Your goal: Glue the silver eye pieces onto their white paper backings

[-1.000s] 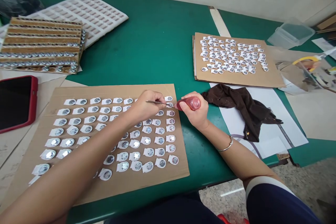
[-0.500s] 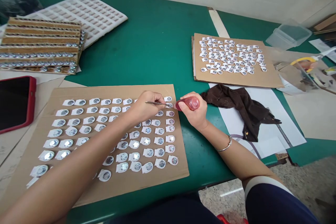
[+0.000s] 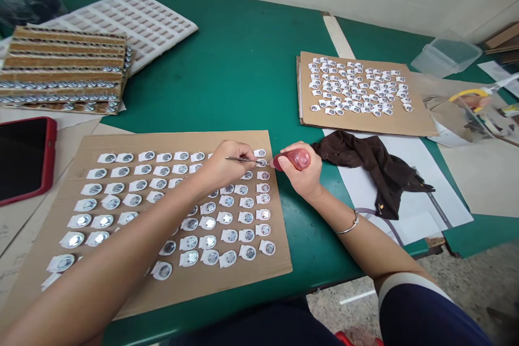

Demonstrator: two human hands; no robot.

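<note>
My left hand (image 3: 230, 165) is closed on thin metal tweezers (image 3: 240, 159), whose tips reach a small round metal piece (image 3: 261, 162) on a white tab, near the top right of a cardboard sheet (image 3: 259, 265). Rows of similar pieces cover this sheet, some hidden under my left forearm. Just right of the sheet, my right hand (image 3: 305, 175) is wrapped round a small red squeeze bottle (image 3: 299, 159). The bottle's nozzle points left, close beside the tweezer tips; whether it touches the piece I cannot tell.
A second cardboard sheet (image 3: 419, 119) with small tabbed pieces lies at the back right, above a dark brown cloth (image 3: 365, 162). Corrugated cardboard (image 3: 65, 77), a white tray (image 3: 182, 24) and a red-cased phone (image 3: 24, 159) are at left. Scissors (image 3: 472, 92) rest at far right.
My right hand and the red bottle have shifted very slightly to the right, leaving a little more space by the tweezer tips. My left hand has barely moved.
</note>
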